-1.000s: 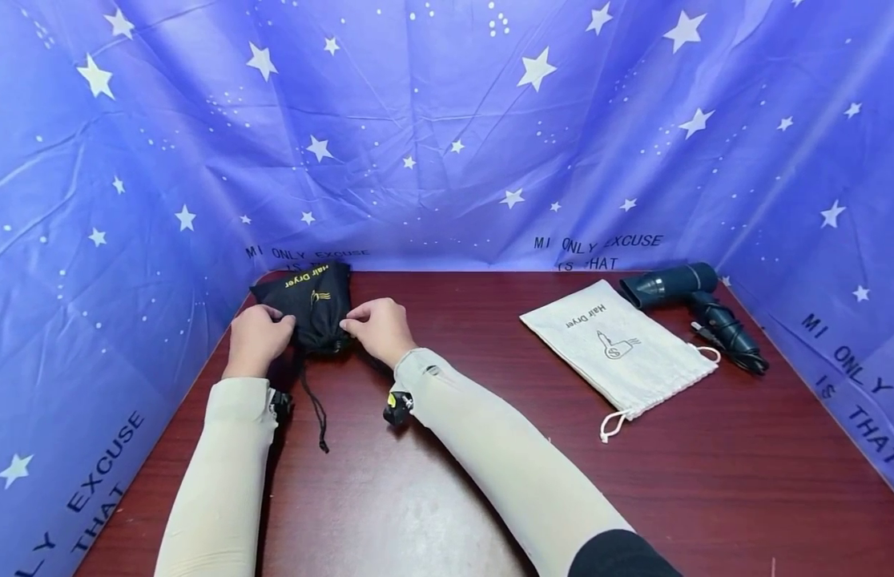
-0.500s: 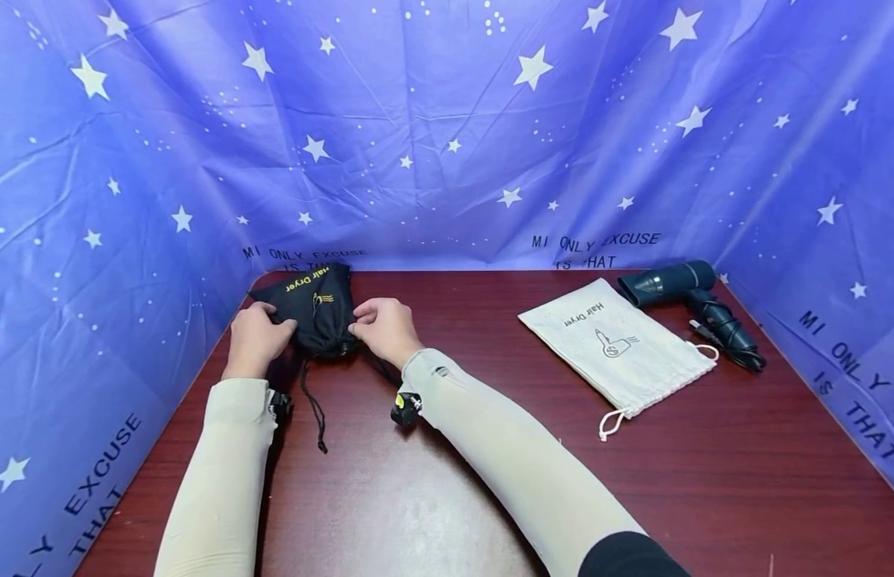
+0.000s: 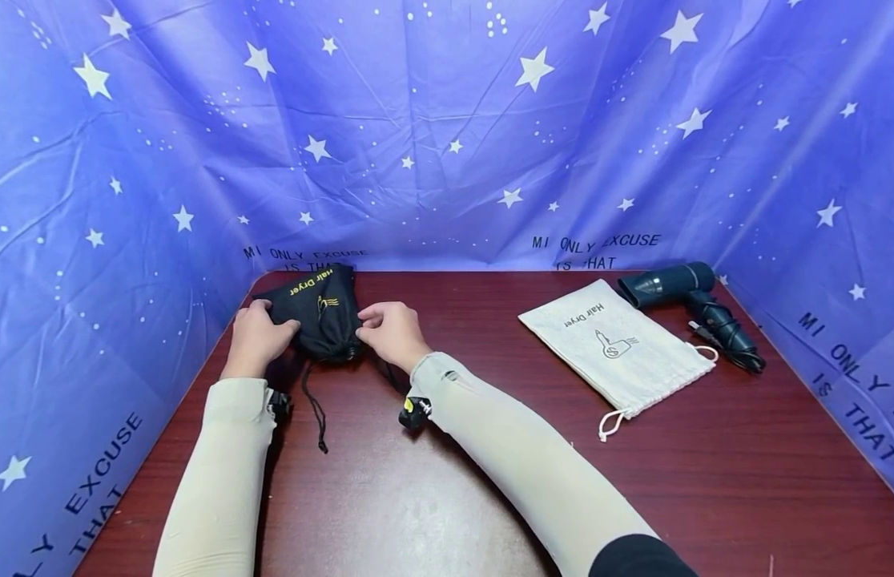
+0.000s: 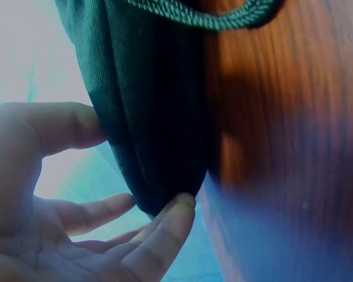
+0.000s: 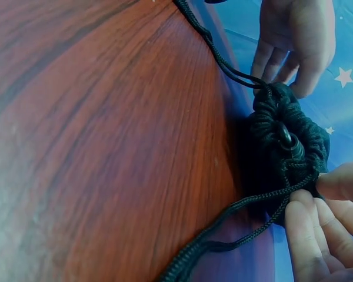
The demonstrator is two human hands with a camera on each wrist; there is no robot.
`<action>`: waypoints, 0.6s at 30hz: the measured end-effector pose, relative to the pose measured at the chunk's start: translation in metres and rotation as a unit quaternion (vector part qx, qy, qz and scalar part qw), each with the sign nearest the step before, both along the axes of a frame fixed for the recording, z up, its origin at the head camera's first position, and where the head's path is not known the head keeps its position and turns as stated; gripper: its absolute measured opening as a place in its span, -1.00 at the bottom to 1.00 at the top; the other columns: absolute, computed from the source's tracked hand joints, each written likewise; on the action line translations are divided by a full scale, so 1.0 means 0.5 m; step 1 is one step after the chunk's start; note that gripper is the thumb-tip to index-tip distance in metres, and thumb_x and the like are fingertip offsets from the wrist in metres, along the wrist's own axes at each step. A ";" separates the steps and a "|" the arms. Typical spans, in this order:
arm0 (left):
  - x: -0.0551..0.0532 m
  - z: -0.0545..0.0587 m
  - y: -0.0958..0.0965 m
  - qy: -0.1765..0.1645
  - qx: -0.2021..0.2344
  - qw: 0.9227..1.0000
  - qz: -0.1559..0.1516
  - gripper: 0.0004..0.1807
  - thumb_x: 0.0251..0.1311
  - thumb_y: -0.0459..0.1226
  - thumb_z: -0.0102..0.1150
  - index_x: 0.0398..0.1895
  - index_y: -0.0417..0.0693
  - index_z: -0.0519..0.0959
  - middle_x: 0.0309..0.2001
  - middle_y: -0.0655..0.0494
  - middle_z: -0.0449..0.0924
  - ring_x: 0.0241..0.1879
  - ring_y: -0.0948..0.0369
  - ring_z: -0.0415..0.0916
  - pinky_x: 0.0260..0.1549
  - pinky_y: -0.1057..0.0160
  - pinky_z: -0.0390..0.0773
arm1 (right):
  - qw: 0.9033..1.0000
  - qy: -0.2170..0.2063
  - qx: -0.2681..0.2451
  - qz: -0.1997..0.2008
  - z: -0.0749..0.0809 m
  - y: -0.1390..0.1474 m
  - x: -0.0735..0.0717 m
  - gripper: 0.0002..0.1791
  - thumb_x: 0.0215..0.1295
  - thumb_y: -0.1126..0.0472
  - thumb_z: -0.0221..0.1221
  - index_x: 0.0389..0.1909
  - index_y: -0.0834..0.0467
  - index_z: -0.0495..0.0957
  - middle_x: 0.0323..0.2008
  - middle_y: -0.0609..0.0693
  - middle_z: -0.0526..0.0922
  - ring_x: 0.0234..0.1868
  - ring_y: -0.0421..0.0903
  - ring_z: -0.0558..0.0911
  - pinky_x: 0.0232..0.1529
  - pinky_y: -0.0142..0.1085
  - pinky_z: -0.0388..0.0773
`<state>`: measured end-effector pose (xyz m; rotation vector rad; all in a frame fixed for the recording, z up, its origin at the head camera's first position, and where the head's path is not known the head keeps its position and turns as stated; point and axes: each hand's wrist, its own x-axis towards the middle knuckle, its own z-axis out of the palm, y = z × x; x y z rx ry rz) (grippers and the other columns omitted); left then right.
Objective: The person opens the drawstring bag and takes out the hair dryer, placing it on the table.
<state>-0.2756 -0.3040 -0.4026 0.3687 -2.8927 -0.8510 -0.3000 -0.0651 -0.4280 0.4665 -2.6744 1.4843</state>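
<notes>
A black drawstring bag [image 3: 319, 324] with yellow "Hair Dryer" lettering lies at the back left of the table, bulging with something hidden inside. My left hand [image 3: 259, 340] holds its left side, and the left wrist view shows thumb and fingers [image 4: 165, 229] on either face of the cloth. At the right edge, my right hand [image 3: 398, 335] pinches the fabric beside the cord. The right wrist view shows the bag's mouth [image 5: 288, 132] gathered, with a dark looped, ribbed piece visible in it. Black cords [image 3: 317, 409] trail from both sides.
To the right lies a flat white drawstring bag [image 3: 609, 344] printed "Hair Dryer". Beyond it is a dark hair dryer [image 3: 670, 282] with its cord wrapped round the handle. Star-patterned blue curtains [image 3: 418, 144] border the reddish-brown table [image 3: 447, 481] at the back and sides.
My right hand has moved slightly right and nearer, and the bag's right side and mouth have shifted with it. The left hand has barely moved. The white bag and hair dryer stay put.
</notes>
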 end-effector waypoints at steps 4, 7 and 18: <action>-0.001 -0.001 0.002 0.001 -0.005 1.000 -0.003 -0.15 0.31 -0.08 0.17 0.49 -0.48 0.18 0.36 -0.61 0.25 0.41 -0.38 0.20 0.42 -0.27 0.22 | 1.000 -0.001 -0.001 0.001 0.000 0.012 0.002 -0.74 0.21 0.19 0.43 -0.06 0.07 0.78 -0.34 -0.13 0.81 -0.34 -0.29 0.73 -0.20 -0.42 0.63; -0.001 -0.003 0.004 0.003 -0.009 1.000 -0.007 -0.15 0.31 -0.08 0.17 0.48 -0.48 0.19 0.35 -0.61 0.27 0.40 -0.39 0.23 0.41 -0.27 0.24 | 1.000 0.001 0.004 0.006 -0.001 0.019 0.003 -0.74 0.21 0.19 0.43 -0.06 0.07 0.78 -0.34 -0.14 0.81 -0.33 -0.30 0.73 -0.20 -0.44 0.62; -0.001 -0.001 0.017 0.009 -0.029 0.999 -0.038 -0.26 0.32 -0.10 0.19 0.37 -0.51 0.34 0.27 -0.58 0.37 0.35 -0.38 0.27 0.38 -0.28 0.27 | 1.000 -0.008 -0.003 0.017 0.001 0.050 0.019 -0.74 0.18 0.20 0.43 -0.08 0.07 0.79 -0.37 -0.15 0.80 -0.41 -0.34 0.71 -0.23 -0.44 0.61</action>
